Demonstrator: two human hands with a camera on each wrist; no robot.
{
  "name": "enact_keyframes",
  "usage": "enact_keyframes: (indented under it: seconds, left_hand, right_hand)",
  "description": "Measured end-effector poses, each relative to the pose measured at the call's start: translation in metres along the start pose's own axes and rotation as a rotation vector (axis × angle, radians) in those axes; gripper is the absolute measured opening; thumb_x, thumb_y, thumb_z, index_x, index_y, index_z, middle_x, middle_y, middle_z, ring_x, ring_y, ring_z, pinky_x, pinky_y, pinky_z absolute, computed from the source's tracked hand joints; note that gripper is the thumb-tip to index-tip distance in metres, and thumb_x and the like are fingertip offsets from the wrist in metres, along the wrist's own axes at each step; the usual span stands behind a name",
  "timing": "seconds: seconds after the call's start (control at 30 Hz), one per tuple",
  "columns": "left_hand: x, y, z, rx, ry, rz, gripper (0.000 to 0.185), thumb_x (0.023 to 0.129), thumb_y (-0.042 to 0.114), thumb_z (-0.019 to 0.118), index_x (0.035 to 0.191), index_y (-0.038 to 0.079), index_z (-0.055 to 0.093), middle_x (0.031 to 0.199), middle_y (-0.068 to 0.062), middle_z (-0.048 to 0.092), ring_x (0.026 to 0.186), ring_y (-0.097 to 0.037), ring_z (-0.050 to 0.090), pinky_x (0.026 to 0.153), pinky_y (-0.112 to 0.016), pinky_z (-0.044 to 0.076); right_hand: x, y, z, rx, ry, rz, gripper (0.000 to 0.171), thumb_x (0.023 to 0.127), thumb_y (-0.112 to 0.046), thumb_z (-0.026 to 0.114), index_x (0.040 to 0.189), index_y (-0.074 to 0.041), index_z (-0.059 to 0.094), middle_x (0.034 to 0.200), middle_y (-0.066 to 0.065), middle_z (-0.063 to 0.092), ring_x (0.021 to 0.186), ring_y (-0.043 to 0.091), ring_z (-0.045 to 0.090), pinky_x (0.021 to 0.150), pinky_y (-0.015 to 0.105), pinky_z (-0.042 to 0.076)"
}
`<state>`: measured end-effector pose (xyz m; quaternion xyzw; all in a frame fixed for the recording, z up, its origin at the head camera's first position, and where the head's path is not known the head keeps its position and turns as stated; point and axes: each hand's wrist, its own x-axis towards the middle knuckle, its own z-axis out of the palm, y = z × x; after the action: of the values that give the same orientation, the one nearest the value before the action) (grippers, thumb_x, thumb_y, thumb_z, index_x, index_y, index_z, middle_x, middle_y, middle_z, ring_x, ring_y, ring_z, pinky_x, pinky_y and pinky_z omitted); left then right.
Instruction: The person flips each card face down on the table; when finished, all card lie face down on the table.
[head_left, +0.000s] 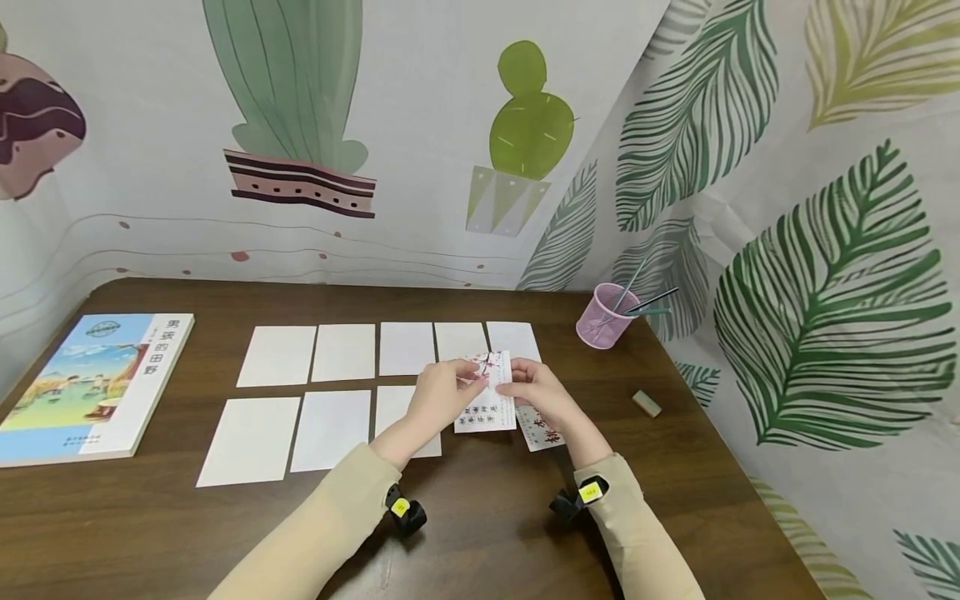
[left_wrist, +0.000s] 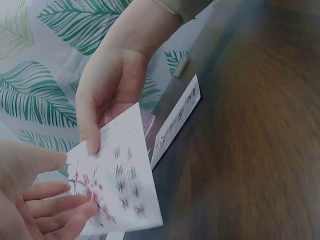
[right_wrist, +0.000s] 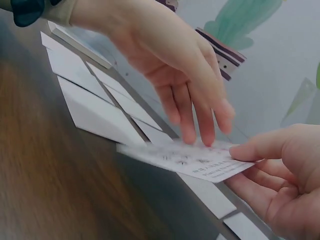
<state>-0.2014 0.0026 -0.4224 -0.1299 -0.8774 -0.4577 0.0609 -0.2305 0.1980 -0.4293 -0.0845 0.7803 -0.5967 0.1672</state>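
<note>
A printed card (head_left: 486, 414) with pink blossoms and dark characters is held above the table. My right hand (head_left: 551, 394) pinches its right edge, the thumb on the printed face and the fingers behind. Loosely extended fingers of my left hand (head_left: 438, 396) lie over the blossom side, as the left wrist view shows; whether they touch the card I cannot tell. Beneath my right wrist another card (head_left: 537, 433) with red and dark characters lies face up, partly covered. White blank-faced cards (head_left: 330, 429) lie in two rows to the left and behind; the hands hide parts of some.
A book (head_left: 90, 383) with a picture cover lies at the table's left. The pink pen cup (head_left: 600, 321) holding several thin sticks stands at the back right, and a small eraser-like block (head_left: 647, 404) lies near the right edge. Patterned cloth (head_left: 420, 167) hangs behind the table.
</note>
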Motion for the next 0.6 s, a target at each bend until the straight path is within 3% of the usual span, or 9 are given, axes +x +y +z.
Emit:
enact_keyframes:
  seconds: [0.17, 0.37, 0.5, 0.6]
  left_hand:
    - [0.003, 0.005, 0.0, -0.006, 0.01, -0.042, 0.038, 0.093, 0.03, 0.067, 0.112, -0.002, 0.071, 0.107, -0.017, 0.073, 0.094, -0.029, 0.073, 0.08, -0.038, 0.059]
    - [0.009, 0.014, -0.007, -0.06, 0.009, -0.087, 0.044, 0.093, 0.036, 0.065, 0.111, -0.003, 0.072, 0.107, -0.019, 0.072, 0.101, -0.034, 0.07, 0.085, -0.043, 0.057]
    - [0.012, 0.016, -0.012, -0.085, 0.007, -0.097, 0.037, 0.091, 0.032, 0.068, 0.102, -0.002, 0.075, 0.099, -0.017, 0.075, 0.096, -0.03, 0.071, 0.079, -0.039, 0.058]
    - [0.013, 0.016, -0.014, -0.117, 0.007, -0.112, 0.026, 0.089, 0.022, 0.068, 0.094, -0.002, 0.076, 0.088, -0.014, 0.076, 0.082, -0.024, 0.069, 0.07, -0.033, 0.056]
  right_hand:
    - [0.001, -0.007, 0.008, -0.007, 0.0, -0.017, 0.042, 0.086, -0.007, 0.064, 0.124, 0.009, 0.052, 0.103, 0.006, 0.065, 0.089, 0.011, 0.06, 0.077, 0.029, 0.051]
    - [0.002, -0.012, 0.016, 0.081, -0.052, -0.065, 0.047, 0.085, -0.008, 0.066, 0.126, 0.008, 0.049, 0.108, 0.003, 0.061, 0.092, 0.01, 0.063, 0.08, 0.029, 0.054]
    - [0.003, -0.016, 0.018, 0.145, -0.118, -0.115, 0.052, 0.084, -0.008, 0.071, 0.126, 0.01, 0.045, 0.108, 0.001, 0.058, 0.093, 0.009, 0.064, 0.08, 0.027, 0.056]
    - [0.002, -0.018, 0.018, 0.157, -0.147, -0.133, 0.056, 0.082, -0.009, 0.074, 0.125, 0.01, 0.044, 0.106, 0.001, 0.057, 0.091, 0.01, 0.063, 0.079, 0.026, 0.057]
